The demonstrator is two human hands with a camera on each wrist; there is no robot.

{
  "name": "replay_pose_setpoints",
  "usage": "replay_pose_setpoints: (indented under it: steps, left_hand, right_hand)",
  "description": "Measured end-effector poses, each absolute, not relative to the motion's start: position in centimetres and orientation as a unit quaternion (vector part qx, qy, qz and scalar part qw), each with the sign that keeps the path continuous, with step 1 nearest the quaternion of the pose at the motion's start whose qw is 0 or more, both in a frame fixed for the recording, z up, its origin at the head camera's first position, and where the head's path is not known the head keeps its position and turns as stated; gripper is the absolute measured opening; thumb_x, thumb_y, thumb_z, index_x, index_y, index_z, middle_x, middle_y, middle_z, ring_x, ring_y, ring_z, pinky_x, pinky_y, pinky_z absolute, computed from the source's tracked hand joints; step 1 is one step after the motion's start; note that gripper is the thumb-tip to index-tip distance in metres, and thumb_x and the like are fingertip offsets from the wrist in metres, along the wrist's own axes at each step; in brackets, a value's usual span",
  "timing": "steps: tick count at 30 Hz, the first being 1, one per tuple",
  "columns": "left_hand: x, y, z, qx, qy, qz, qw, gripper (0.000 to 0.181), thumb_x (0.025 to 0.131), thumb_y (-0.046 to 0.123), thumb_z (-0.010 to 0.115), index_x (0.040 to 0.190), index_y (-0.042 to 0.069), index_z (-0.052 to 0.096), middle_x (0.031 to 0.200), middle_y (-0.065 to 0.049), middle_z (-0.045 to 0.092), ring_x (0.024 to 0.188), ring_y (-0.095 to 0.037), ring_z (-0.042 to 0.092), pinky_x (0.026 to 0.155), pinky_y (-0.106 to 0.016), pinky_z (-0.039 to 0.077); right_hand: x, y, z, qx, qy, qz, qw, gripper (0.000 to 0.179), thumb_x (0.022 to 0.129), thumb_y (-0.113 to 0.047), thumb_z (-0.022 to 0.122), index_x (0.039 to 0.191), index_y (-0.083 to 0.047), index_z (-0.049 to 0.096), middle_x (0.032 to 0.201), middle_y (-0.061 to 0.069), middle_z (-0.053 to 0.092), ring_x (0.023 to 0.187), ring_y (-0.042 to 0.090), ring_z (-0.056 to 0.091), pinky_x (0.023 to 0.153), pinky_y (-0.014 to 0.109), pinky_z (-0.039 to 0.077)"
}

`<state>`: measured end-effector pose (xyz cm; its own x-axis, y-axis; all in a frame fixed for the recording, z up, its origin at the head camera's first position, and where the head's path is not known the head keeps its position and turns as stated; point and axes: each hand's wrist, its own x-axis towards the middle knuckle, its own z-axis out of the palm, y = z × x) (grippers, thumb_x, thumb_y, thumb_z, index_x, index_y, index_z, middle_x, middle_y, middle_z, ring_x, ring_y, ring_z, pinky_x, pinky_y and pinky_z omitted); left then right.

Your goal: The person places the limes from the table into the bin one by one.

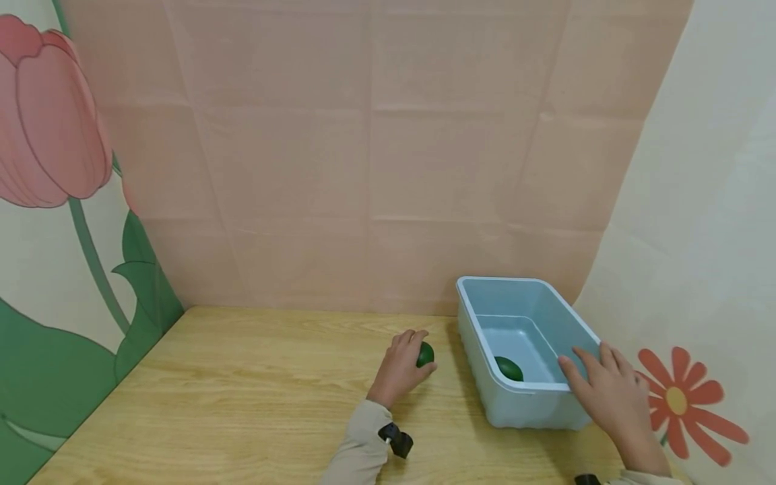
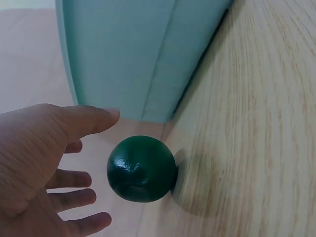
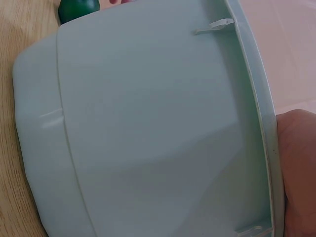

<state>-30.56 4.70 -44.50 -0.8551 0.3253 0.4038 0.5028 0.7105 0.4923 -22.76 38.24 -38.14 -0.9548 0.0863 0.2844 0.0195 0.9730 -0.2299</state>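
Note:
A dark green, glossy, rounded fruit (image 2: 141,169), avocado-like, sits on the wooden table (image 1: 242,391) left of a light blue plastic bin (image 1: 494,407). My left hand (image 1: 401,366) reaches around it from the left, thumb and fingers spread. In the left wrist view a gap shows between the thumb and the fruit. Inside the bin, near its front left corner, lies a second dark green fruit (image 1: 508,368). My right hand (image 1: 615,397) rests over the bin's near right corner, its fingers extended across the rim; the right wrist view hides the fingertips behind the rim.
Behind the table hangs a creased pinkish-brown backdrop (image 1: 364,155). A tulip-patterned sheet (image 1: 60,121) borders the left side, and a pale sheet with a red flower (image 1: 675,401) stands close on the right. The bin's left wall rises just right of the loose fruit.

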Motion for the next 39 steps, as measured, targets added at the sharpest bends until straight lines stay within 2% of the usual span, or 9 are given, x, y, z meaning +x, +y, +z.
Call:
replay_pose_setpoints:
  steps: [23,39]
  left_hand:
    - [-30.7,4.7,-45.2,-0.234,-0.908,-0.332,0.104,0.065,0.093,0.027,0.073,0.151,0.016,0.044,0.149,-0.014,0.044,0.133,-0.032,0.043,0.089,-0.048,0.053]
    - [-30.8,4.7,-45.9,-0.232,-0.91,-0.33,0.099,0.062,0.092,0.023,0.075,0.147,0.014,0.048,0.145,-0.015,0.047,0.13,-0.033,0.046,0.087,-0.048,0.054]
  right_hand:
    - [-22.5,37.7,-37.8,-0.027,-0.98,0.116,0.16,0.076,0.104,-0.057,0.033,0.136,0.01,0.048,0.143,0.048,0.024,0.128,0.065,0.022,0.091,0.08,0.023]
    - [-22.2,37.7,-37.9,-0.021,-0.979,0.12,0.163,0.073,0.104,-0.054,0.036,0.136,0.01,0.048,0.144,0.048,0.024,0.128,0.065,0.022,0.09,0.079,0.023]
